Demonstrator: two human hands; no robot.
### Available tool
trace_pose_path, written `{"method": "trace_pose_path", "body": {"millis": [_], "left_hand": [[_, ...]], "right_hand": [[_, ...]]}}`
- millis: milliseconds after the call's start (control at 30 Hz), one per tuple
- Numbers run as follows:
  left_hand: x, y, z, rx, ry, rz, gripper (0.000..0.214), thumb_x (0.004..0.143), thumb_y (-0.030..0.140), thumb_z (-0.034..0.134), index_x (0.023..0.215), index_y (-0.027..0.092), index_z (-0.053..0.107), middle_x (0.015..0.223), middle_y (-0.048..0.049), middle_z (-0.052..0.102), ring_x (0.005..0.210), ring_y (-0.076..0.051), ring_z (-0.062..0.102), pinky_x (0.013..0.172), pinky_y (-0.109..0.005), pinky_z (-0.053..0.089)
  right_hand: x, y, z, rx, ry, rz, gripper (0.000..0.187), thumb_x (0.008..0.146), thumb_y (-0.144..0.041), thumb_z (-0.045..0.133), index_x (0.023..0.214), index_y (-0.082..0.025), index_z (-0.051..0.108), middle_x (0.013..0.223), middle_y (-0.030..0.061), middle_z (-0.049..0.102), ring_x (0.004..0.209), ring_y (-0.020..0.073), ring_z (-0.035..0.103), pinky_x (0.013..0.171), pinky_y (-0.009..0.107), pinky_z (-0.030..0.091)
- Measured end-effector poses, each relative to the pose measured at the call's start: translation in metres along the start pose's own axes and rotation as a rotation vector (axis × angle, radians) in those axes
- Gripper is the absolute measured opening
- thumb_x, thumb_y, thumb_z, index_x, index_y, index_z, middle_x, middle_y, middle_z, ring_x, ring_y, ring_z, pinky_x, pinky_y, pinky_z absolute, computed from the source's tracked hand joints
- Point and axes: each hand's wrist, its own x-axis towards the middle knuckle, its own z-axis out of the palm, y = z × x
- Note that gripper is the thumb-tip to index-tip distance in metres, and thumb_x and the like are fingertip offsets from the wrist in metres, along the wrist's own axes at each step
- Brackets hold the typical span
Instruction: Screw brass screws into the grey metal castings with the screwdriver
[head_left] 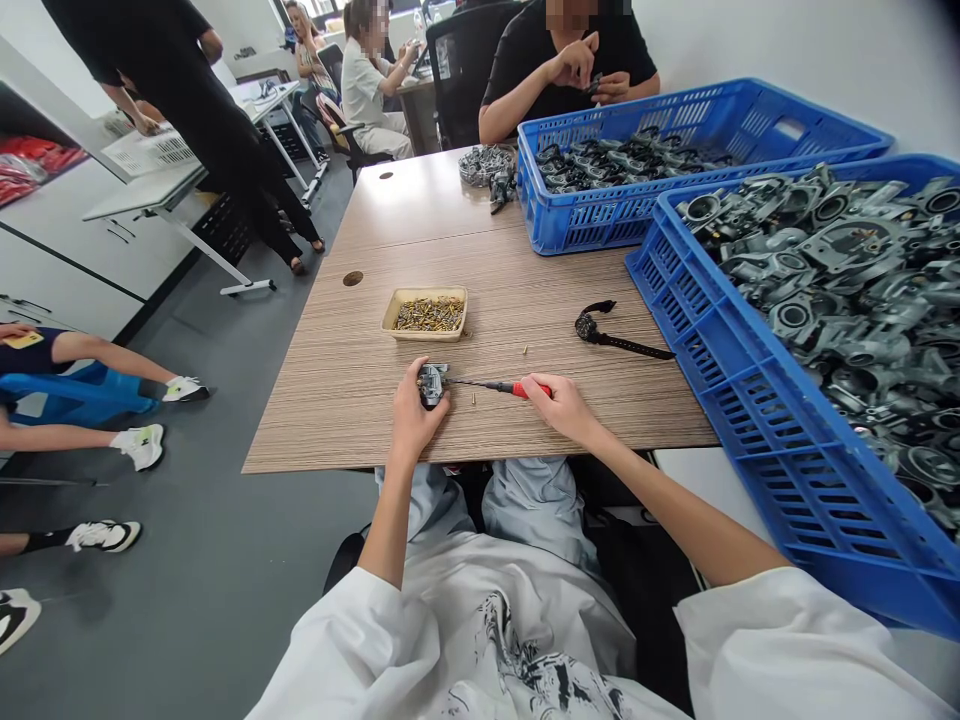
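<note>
My left hand (414,410) grips a small grey metal part (432,383) against the wooden table (360,400) near its front edge. My right hand (564,405) is closed round a red-handled screwdriver (501,386), whose thin shaft points left into the metal part. A shallow beige tray (425,313) of small brass screws lies just beyond the part. Two loose screws (473,399) rest on the table near the screwdriver.
A black strap-like object (611,333) lies to the right of the tray. Two blue crates (750,420) of grey metal castings fill the right side. A person in black sits at the far end, handling something small; others sit or stand at the left.
</note>
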Motion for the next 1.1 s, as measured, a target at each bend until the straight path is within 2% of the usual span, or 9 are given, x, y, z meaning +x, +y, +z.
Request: {"method": "trace_pose_path", "body": {"millis": [233,600,1100], "left_hand": [[-0.0003,0.0,0.0,-0.003,0.002,0.007,0.069,0.088,0.027,0.069,0.151,0.027,0.042,0.145,-0.0109,0.059,0.132,-0.03,0.057,0.113,-0.045,0.044],[0.0011,0.0014,-0.0007,0.001,0.002,0.019,0.07,0.086,0.025,0.068,0.151,0.026,0.042,0.145,-0.0111,0.059,0.134,-0.03,0.057,0.114,-0.046,0.044],[0.0011,0.0017,-0.001,0.01,-0.006,0.022,0.069,0.086,0.025,0.069,0.15,0.026,0.043,0.146,-0.0111,0.059,0.133,-0.03,0.057,0.114,-0.045,0.043]], "right_hand": [[0.0007,0.0028,0.0003,0.011,-0.007,-0.027,0.047,0.101,-0.049,0.045,0.064,-0.022,0.037,0.064,-0.0022,0.033,0.062,0.0141,0.035,0.062,0.031,0.029],[0.0005,0.0043,0.0009,0.01,0.014,-0.006,0.05,0.101,-0.053,0.044,0.062,-0.023,0.034,0.058,-0.0022,0.033,0.059,0.0147,0.035,0.059,0.031,0.029],[0.0004,0.0049,0.0005,0.076,0.023,0.072,0.057,0.101,-0.066,0.04,0.061,-0.025,0.042,0.047,0.0006,0.043,0.054,0.0192,0.048,0.054,0.033,0.035]]}}
